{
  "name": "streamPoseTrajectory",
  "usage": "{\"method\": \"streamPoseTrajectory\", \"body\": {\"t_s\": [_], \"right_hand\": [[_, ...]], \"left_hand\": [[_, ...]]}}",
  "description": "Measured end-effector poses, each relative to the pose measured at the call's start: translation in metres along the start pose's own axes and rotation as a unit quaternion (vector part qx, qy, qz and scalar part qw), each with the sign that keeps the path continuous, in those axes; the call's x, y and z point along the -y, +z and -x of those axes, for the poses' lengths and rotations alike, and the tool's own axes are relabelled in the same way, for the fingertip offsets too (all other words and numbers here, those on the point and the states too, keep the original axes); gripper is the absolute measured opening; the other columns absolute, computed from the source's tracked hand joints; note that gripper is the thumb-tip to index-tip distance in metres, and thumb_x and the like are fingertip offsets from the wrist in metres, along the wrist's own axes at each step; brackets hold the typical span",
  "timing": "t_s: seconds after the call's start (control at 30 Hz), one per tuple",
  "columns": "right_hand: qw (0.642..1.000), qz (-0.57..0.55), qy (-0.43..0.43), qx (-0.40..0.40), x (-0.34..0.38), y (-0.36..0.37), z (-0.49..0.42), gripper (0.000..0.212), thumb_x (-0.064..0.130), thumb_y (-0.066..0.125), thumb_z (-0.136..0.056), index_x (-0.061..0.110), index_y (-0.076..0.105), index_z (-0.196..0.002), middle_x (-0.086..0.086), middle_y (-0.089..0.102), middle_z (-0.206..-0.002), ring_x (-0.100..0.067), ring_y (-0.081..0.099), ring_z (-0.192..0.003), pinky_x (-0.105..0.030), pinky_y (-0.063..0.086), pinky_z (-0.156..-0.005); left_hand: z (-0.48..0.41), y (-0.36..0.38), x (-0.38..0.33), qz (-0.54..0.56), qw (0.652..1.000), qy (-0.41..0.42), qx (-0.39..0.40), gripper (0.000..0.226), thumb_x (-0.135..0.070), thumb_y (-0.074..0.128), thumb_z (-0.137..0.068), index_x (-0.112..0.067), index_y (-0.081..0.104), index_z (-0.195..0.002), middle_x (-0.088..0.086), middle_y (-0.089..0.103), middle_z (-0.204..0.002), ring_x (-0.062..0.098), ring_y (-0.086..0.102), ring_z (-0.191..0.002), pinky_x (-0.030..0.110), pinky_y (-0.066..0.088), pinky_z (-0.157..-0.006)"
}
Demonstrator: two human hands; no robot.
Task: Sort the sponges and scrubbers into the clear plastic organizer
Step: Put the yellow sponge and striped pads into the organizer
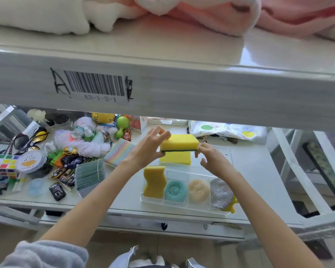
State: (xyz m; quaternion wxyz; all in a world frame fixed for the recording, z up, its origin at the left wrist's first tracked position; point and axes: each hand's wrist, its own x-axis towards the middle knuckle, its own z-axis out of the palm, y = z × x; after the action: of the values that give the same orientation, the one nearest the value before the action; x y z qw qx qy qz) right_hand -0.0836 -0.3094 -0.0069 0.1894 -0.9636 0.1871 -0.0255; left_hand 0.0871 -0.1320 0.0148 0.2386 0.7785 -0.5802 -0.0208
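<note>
Both hands hold a yellow sponge with a dark green scouring underside (179, 142) in the air above the shelf. My left hand (151, 146) grips its left end and my right hand (211, 156) pinches its right end. Under it a second yellow sponge (175, 160) lies flat on the shelf. The clear plastic organizer (153, 204) stands in front of them, holding a wavy yellow sponge (154, 181), a teal mesh scrubber (175, 190), a peach mesh scrubber (198, 190) and a silver scrubber (220, 193). A yellow piece (230, 206) pokes out behind the silver one.
A pastel striped cloth (119, 152) lies left of the sponges. Further left is a jumble of toy cars (68, 167), yarn, puzzle cubes (3, 167) and sunglasses (27, 139). A shelf beam with a barcode label (94, 86) hangs overhead. A patterned cloth (230, 130) lies at the back right.
</note>
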Motion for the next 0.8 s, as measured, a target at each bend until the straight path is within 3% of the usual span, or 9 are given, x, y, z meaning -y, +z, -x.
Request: {"method": "streamPoseTrajectory", "body": {"t_s": [0.13, 0.23, 0.3, 0.4, 0.47, 0.57, 0.67, 0.8], "right_hand": [[0.999, -0.001, 0.041, -0.013, -0.018, -0.013, 0.011, 0.025, -0.011, 0.049, -0.081, 0.009, 0.061, -0.091, -0.009, 0.055, -0.100, -0.026, 0.052, -0.091, -0.041, 0.050, -0.076], [0.998, 0.010, 0.054, -0.007, -0.020, -0.021, 0.010, 0.025, -0.010, 0.048, -0.081, 0.009, 0.061, -0.090, -0.010, 0.055, -0.100, -0.027, 0.054, -0.097, -0.044, 0.052, -0.077], [0.999, 0.011, 0.052, -0.004, -0.015, -0.025, 0.003, 0.024, -0.008, 0.048, -0.081, 0.011, 0.060, -0.090, -0.008, 0.054, -0.100, -0.025, 0.054, -0.099, -0.043, 0.053, -0.078], [0.999, 0.013, 0.033, 0.001, 0.002, -0.028, -0.016, 0.023, -0.007, 0.049, -0.082, 0.010, 0.061, -0.091, -0.009, 0.056, -0.104, -0.027, 0.056, -0.098, -0.044, 0.052, -0.082], [1.000, 0.017, 0.019, 0.007, 0.020, -0.027, -0.033, 0.024, -0.006, 0.048, -0.082, 0.009, 0.062, -0.094, -0.010, 0.058, -0.107, -0.030, 0.057, -0.097, -0.044, 0.051, -0.083], [1.000, 0.014, 0.009, 0.012, 0.051, -0.020, -0.059, 0.025, -0.002, 0.047, -0.083, 0.011, 0.061, -0.098, -0.010, 0.062, -0.115, -0.031, 0.059, -0.097, -0.040, 0.051, -0.083], [1.000, 0.020, -0.001, 0.012, 0.083, -0.008, -0.082, 0.023, 0.002, 0.048, -0.085, 0.011, 0.061, -0.102, -0.010, 0.063, -0.117, -0.031, 0.059, -0.100, -0.037, 0.048, -0.082], [0.999, 0.010, -0.005, 0.036, 0.117, 0.015, -0.110, 0.023, 0.003, 0.049, -0.086, 0.011, 0.060, -0.104, -0.009, 0.061, -0.119, -0.030, 0.057, -0.104, -0.033, 0.044, -0.079]], "left_hand": [[0.002, 0.016, 0.006, -0.048, 0.997, -0.007, 0.056, 0.050, 0.013, 0.059, -0.072, -0.017, 0.048, -0.110, 0.010, 0.047, -0.117, 0.026, 0.044, -0.108, 0.042, 0.055, -0.074], [0.006, 0.019, 0.012, -0.058, 0.992, -0.030, 0.108, 0.062, 0.020, 0.044, -0.071, -0.017, 0.048, -0.120, 0.009, 0.041, -0.127, 0.025, 0.037, -0.119, 0.037, 0.053, -0.080], [0.009, 0.014, 0.019, -0.044, 0.993, -0.038, 0.099, 0.063, 0.022, 0.042, -0.070, -0.017, 0.049, -0.119, 0.009, 0.043, -0.126, 0.024, 0.040, -0.119, 0.038, 0.053, -0.080], [0.012, 0.000, 0.044, -0.044, 0.992, -0.101, 0.055, 0.044, 0.015, 0.046, -0.076, -0.010, 0.052, -0.112, 0.013, 0.050, -0.115, 0.030, 0.052, -0.105, 0.039, 0.049, -0.070], [0.014, -0.009, 0.066, -0.085, 0.980, -0.170, 0.060, 0.025, -0.006, 0.055, -0.086, -0.006, 0.050, -0.110, 0.016, 0.050, -0.113, 0.034, 0.052, -0.106, 0.042, 0.049, -0.078], [0.017, -0.012, 0.098, -0.141, 0.937, -0.283, 0.149, 0.047, -0.033, 0.057, -0.089, -0.002, 0.042, -0.121, 0.022, 0.047, -0.125, 0.041, 0.046, -0.117, 0.048, 0.045, -0.094], [0.021, -0.005, 0.121, -0.131, 0.911, -0.346, 0.183, 0.068, -0.039, 0.065, -0.084, -0.001, 0.033, -0.131, 0.026, 0.045, -0.132, 0.041, 0.043, -0.124, 0.047, 0.043, -0.097], [0.025, 0.006, 0.139, -0.060, 0.901, -0.381, 0.196, 0.097, -0.049, 0.073, -0.073, 0.003, 0.022, -0.137, 0.025, 0.051, -0.131, 0.038, 0.049, -0.122, 0.046, 0.047, -0.095]]}}
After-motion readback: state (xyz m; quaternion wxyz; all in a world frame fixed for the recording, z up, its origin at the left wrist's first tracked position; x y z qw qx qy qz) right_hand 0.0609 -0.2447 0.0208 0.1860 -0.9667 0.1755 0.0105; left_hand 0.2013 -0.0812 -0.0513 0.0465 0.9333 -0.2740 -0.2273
